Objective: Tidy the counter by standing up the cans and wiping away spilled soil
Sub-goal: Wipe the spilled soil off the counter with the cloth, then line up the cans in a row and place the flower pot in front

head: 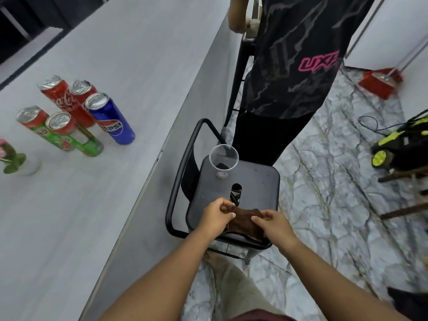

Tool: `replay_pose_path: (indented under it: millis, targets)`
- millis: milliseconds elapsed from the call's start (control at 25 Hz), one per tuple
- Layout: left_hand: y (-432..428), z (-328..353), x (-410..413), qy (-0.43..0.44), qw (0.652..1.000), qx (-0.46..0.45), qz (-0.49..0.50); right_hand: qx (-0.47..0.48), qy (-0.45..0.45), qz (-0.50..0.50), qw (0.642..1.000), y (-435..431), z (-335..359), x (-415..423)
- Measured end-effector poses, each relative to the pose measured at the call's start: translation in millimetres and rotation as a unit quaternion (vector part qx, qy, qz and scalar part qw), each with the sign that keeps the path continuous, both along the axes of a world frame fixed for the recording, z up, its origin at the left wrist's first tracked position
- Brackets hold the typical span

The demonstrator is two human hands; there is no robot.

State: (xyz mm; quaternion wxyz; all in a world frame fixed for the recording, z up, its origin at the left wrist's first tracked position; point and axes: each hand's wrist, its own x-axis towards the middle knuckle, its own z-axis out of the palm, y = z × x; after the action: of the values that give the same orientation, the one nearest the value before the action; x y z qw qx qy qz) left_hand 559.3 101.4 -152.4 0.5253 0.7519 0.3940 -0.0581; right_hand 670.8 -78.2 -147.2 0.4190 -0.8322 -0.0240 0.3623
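Observation:
Several cans stand upright on the grey counter (97,205) at the left: a blue Pepsi can (111,119), two red Coca-Cola cans (64,100) and two green-and-red cans (69,135). A brown cloth (243,222) lies on the front of a black stool (254,181) beside the counter. My left hand (216,217) pinches the cloth's left edge and my right hand (275,224) grips its right side. A clear plastic cup (223,159) with a little soil in its bottom stands at the back of the stool.
A small white pot with a pink flower (14,158) sits at the counter's left edge. Another person in a dark shirt (294,66) stands behind the stool. A red broom head (379,83) and a black-and-yellow machine (403,144) are on the marble floor at right.

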Motion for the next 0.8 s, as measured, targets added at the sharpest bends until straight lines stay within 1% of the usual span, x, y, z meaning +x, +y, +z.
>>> replay_pose_path:
  millis: [120,160,280,400,560,680,800]
  targets:
    - [-0.7,0.9,-3.3,0.005,1.000,0.004,-0.012,-0.017,-0.016,0.032,0.999,-6.8,-0.2,2.5]
    - [-0.8,6.2,-6.1,-0.001,1.000,0.019,-0.021,-0.026,-0.041,0.051,0.998,-9.1,3.0,4.0]
    - [-2.6,37.0,-17.5,-0.049,0.996,0.064,-0.033,-0.046,-0.155,0.113,0.980,-8.0,21.8,4.9]
    - [-5.7,79.1,-33.1,-0.108,0.987,0.114,-0.037,0.010,-0.204,0.151,0.967,9.0,49.6,-7.1]
    - [4.5,133.3,-57.4,-0.160,0.963,0.214,-0.022,0.096,-0.222,0.190,0.951,49.5,95.0,-28.8]
    - [26.6,159.8,-73.1,-0.173,0.943,0.283,0.004,0.133,-0.241,0.223,0.935,83.6,123.1,-39.0]
    - [62.6,172.0,-92.5,-0.161,0.928,0.332,0.044,0.154,-0.252,0.250,0.922,122.9,144.6,-46.3]
